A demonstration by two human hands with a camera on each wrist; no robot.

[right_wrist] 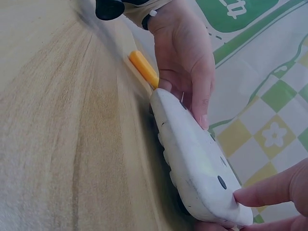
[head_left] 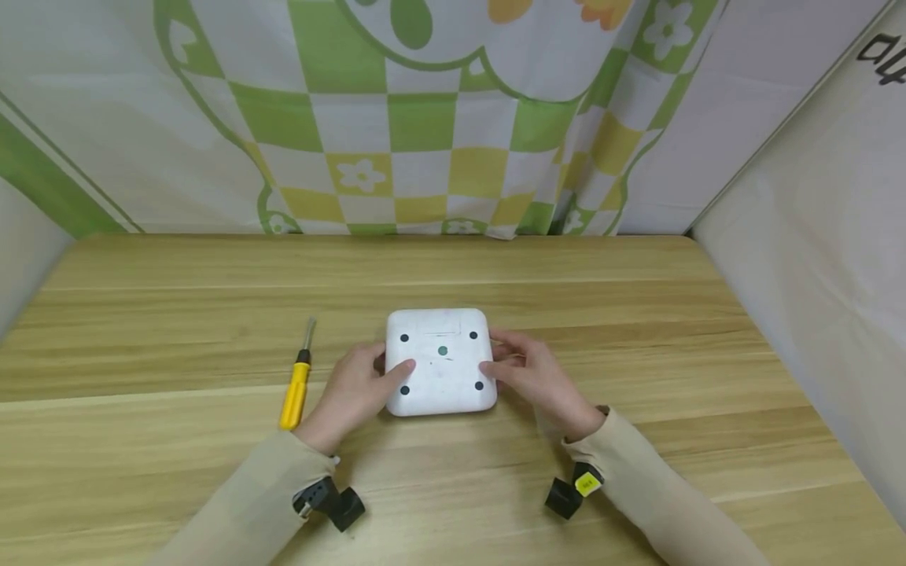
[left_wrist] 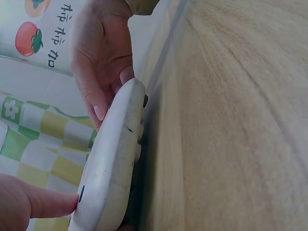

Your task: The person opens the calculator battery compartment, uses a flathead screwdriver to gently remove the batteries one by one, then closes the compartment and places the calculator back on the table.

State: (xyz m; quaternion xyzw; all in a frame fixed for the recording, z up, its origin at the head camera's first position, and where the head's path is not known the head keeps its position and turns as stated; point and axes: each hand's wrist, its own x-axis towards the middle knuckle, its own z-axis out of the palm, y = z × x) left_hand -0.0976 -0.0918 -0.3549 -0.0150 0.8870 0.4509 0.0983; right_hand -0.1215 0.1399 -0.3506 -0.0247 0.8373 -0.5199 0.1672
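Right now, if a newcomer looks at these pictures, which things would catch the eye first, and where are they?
Probably the white rounded device, held between the left hand and the right hand, with a small green dot near its centre. Next, likely, the yellow-handled screwdriver, lying on the wooden table to the left of the left hand. The bright checked cloth behind the table also stands out.

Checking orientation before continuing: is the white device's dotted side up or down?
Up: the white device shows dark dots on top; button-like bumps face the table.
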